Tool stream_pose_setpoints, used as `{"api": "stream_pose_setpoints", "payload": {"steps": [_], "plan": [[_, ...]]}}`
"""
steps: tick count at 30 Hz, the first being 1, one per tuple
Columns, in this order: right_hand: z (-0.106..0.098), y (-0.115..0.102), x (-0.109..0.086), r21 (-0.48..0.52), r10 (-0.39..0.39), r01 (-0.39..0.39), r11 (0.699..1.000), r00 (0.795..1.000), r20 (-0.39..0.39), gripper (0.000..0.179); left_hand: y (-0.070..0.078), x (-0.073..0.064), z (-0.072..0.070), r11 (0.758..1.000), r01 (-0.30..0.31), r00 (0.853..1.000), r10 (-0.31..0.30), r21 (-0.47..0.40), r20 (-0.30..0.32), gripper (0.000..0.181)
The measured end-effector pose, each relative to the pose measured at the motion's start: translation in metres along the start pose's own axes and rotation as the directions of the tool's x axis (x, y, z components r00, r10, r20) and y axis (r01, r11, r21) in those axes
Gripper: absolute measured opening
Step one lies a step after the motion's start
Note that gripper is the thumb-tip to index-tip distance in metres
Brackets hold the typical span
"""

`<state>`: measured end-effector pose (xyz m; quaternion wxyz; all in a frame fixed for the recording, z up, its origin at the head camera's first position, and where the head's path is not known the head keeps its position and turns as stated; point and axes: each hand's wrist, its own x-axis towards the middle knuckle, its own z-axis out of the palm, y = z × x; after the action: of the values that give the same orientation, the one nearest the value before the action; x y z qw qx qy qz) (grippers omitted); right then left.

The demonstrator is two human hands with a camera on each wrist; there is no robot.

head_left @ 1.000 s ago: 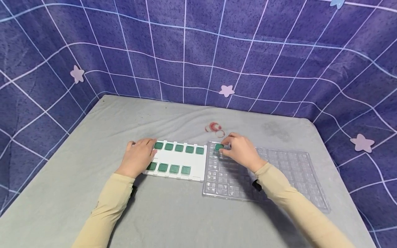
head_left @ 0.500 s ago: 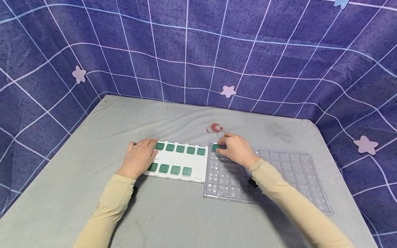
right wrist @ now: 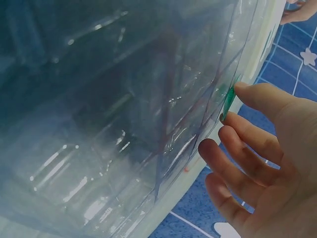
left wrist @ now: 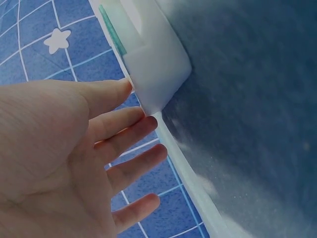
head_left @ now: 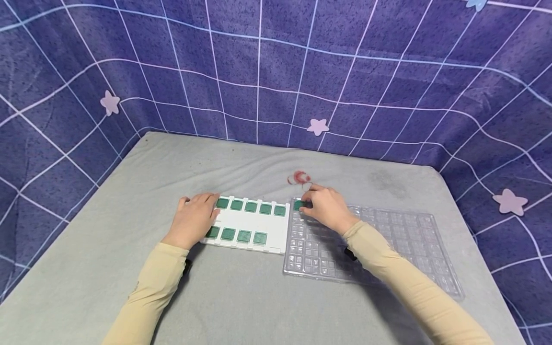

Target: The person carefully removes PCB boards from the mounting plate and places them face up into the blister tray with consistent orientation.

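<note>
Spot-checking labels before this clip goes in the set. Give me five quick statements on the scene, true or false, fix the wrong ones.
1. The right hand pinches a green chip at the transparent tray's far left corner. True.
2. The transparent tray lies to the left of the white tray. False: it lies to the right of the white tray.
3. The left hand touches the white tray at its left end. True.
4. The chips visible on the white tray form a single row. False: those chips form two rows.
5. Red marks show on the grey cloth beyond the trays. True.
</note>
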<state>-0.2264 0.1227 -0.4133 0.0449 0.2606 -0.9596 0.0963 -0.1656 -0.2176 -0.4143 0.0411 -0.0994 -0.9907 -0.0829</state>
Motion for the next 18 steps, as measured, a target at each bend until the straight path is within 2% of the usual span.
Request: {"api": "stream_pose_setpoints", "payload": {"steps": [6, 18], "plan": [[0.0020, 0.0000, -0.0009, -0.030, -0.025, 0.025, 0.999, 0.999, -0.029, 0.027, -0.0002, 0.0000, 0.0007, 1.000, -0.004, 1.000, 0.004, -0.003, -0.003, 0.045], [0.0047, 0.0042, -0.0044, 0.010, 0.005, -0.005, 1.000, 0.998, -0.061, 0.032, -0.0013, -0.0007, 0.0018, 1.000, -0.002, 1.000, 0.002, -0.007, -0.001, 0.045]]}}
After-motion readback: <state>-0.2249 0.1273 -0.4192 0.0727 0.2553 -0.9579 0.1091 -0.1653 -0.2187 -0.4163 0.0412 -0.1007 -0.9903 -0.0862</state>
